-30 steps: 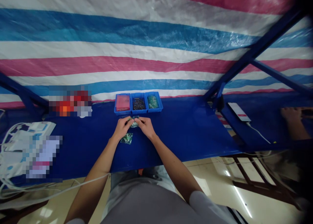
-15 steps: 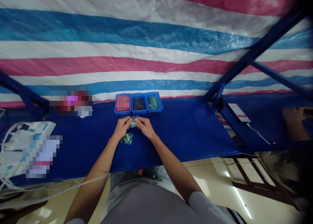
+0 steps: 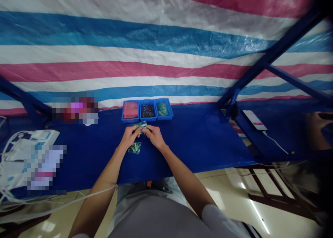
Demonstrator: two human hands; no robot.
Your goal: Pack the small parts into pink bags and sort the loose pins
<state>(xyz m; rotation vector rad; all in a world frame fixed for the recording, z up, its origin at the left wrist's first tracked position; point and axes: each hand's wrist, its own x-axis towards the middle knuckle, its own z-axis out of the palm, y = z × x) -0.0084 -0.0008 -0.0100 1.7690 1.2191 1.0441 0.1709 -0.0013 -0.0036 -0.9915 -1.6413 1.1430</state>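
Note:
Both hands pinch a small clear plastic bag (image 3: 142,124) between them, just in front of the blue bins. My left hand (image 3: 129,135) grips its left side, thumb and fingers pressed together. My right hand (image 3: 155,135) is closed on the right side. What the bag contains is too small to make out. Below the left fingers, a second small bag (image 3: 135,148) with green and white contents lies flat on the blue table (image 3: 192,141).
Three joined blue bins hold pink sheets (image 3: 130,109), dark screws (image 3: 147,111) and green bagged pieces (image 3: 162,108). A white phone (image 3: 254,120) with a cable lies right, near another person's hand (image 3: 318,127). White packaging (image 3: 15,158) and cables sit left. Blue frame bars (image 3: 270,54) slant at the right.
The held bag has tilted and shifted slightly up, with the fingertips now bunched lower on it. The other person's hand at the right has moved a little. The bag on the table stays put.

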